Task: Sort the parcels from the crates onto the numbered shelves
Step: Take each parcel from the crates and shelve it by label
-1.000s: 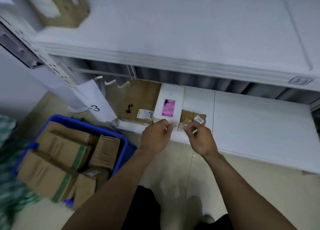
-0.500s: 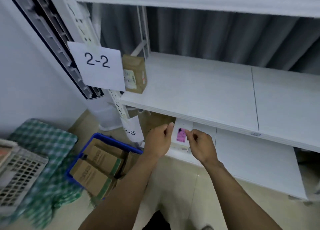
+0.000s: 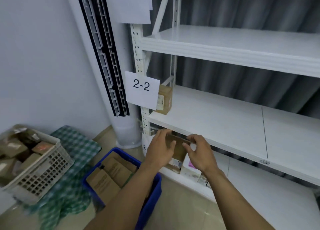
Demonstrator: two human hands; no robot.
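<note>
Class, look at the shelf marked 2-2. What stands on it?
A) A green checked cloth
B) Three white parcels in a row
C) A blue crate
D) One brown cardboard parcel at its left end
D: a single brown cardboard parcel stands at the left end of the shelf, partly hidden behind the 2-2 label. Nothing else shows on that shelf.

Shelves: we see white tiers [image 3: 225, 55] at right, with a 2-2 tag [image 3: 142, 89] on the post.
Middle tier: one brown parcel [image 3: 165, 100] stands upright at its left end.
Bottom tier: a brown box [image 3: 180, 151] stands beside a white box [image 3: 187, 170] with a pink label, at centre.
Crates: at lower left, we see a blue crate [image 3: 152, 196] and a white crate [image 3: 41, 176], both holding brown parcels.
</note>
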